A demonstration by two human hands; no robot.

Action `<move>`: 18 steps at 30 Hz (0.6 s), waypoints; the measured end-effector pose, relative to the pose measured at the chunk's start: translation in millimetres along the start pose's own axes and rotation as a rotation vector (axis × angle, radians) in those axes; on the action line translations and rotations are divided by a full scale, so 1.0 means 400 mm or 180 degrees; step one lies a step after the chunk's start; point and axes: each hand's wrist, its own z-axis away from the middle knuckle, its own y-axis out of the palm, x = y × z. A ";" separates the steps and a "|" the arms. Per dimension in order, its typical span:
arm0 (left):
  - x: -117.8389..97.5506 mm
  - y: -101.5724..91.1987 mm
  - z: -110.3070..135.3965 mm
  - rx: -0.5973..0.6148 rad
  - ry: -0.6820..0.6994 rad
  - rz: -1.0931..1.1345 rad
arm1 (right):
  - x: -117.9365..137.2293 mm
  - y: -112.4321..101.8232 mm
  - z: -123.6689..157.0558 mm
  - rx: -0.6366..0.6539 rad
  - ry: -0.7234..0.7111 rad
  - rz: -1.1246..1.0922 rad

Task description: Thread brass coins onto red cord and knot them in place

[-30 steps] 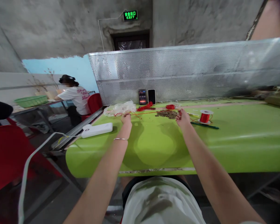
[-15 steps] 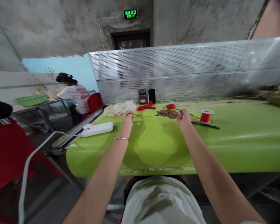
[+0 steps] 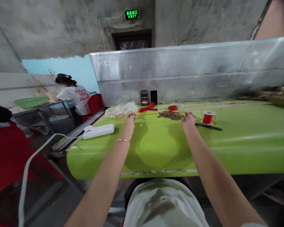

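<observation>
Two bare hands hold a thin red cord [image 3: 153,113] stretched above a green surface [image 3: 158,145]. The left hand [image 3: 130,118] and right hand [image 3: 188,119] both have fingers drawn together, pinching the cord near its two sides; the exact finger grip is too small to tell. The cord lies between them, its long axis running left to right, nearly straight and level. It crosses in view over a heap of small brown discs [image 3: 170,115], near the right hand. Right of that hand, a white spool [image 3: 208,118] stands upright, wound with red thread. Just beyond the left hand lies a crumpled translucent plastic bag [image 3: 124,109]; its contents are unclear. Far left, on another table, sits a green basket [image 3: 31,102], its inside hidden.
</observation>
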 end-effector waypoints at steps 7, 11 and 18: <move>-0.007 0.004 0.010 0.0171 -0.0064 0.0261 | -0.004 -0.008 -0.011 -0.0143 -0.0169 0.0004; -0.019 0.003 0.018 0.0145 -0.0275 0.0546 | -0.003 -0.011 -0.015 -0.0217 -0.0189 -0.0001; -0.033 -0.003 0.025 0.0082 -0.0383 0.0526 | 0.009 -0.012 -0.005 -0.0318 -0.0264 -0.0041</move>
